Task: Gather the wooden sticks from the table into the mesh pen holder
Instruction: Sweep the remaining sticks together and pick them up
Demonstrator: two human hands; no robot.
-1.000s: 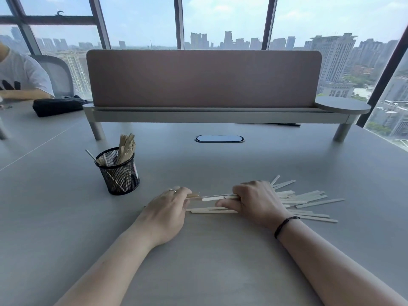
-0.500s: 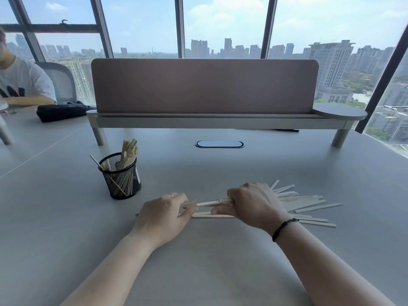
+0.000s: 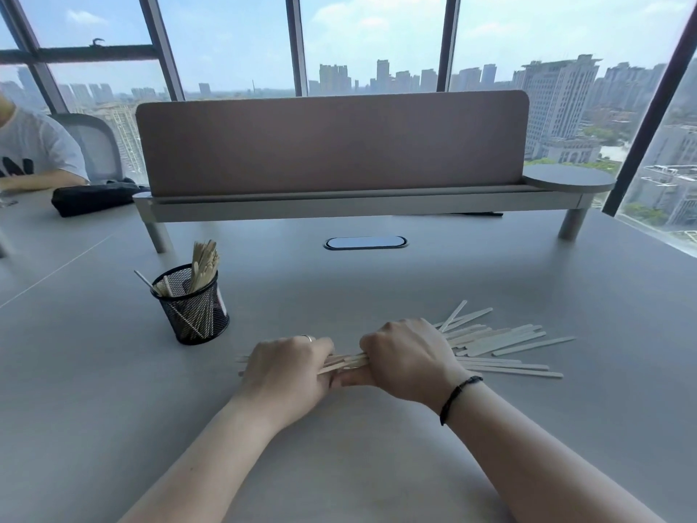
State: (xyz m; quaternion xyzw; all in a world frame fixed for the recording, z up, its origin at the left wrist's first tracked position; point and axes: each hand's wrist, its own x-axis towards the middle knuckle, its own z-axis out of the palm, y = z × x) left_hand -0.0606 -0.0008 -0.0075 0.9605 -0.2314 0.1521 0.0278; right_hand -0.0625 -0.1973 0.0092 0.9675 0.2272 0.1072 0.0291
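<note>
A black mesh pen holder stands on the grey table, left of centre, with several wooden sticks upright in it. A loose spread of flat wooden sticks lies to the right of my hands. Both hands sit side by side on the table, closed around one bundle of sticks held level between them. My left hand, with a ring, grips the bundle's left part; short stick ends poke out past it. My right hand, with a black wrist band, grips the right part.
A brown desk divider on a raised grey shelf runs across the back. An oval cable port is set in the table. At far left a person in a white shirt sits by a black bag.
My hands have drawn closer together over the sticks, and both now grip the gathered bundle. The pile to the right has shifted slightly.
</note>
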